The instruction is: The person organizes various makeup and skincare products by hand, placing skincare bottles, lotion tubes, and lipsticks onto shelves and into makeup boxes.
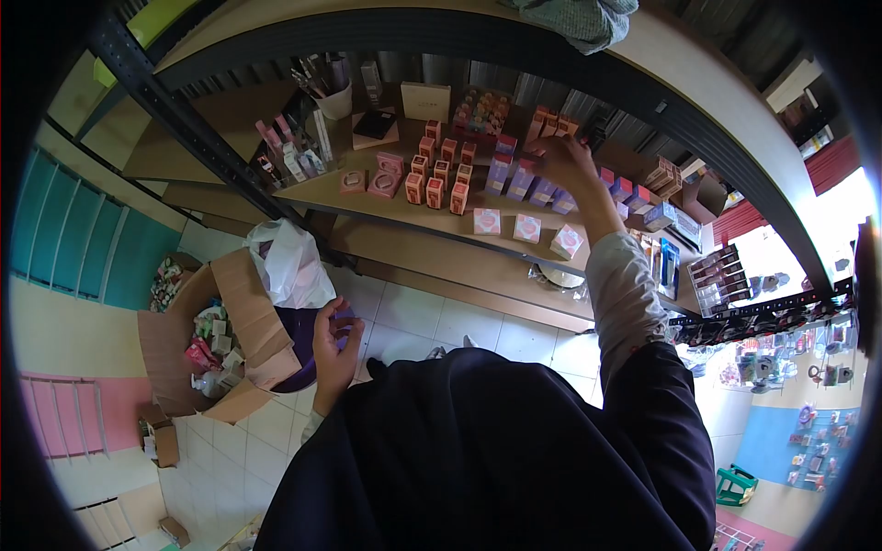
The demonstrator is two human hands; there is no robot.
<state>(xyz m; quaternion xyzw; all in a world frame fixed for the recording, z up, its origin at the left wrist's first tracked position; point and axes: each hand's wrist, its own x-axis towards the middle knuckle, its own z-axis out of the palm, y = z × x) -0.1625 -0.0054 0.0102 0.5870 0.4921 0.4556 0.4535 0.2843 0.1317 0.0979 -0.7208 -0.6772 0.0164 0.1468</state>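
My right hand [562, 163] reaches over the middle shelf [322, 191], fingers stretched out and apart just above a row of purple boxes [520, 181]. Brown-orange boxes [549, 124] stand right behind it. In front of the purple row lie white-and-pink square boxes [527, 228]. Lower down, my left hand [336, 347] hovers with thumb and fingers apart and nothing between them. It is beside a white plastic bag [288, 264] and overlaps a purple tub [299, 354] in this view.
Several small orange boxes [435, 191], pink compacts [386, 174] and a cup of brushes [335, 99] stand on the left of the shelf. A large open carton [165, 354] of mixed packages is on the floor. A dark shelf beam [441, 32] runs above my right arm.
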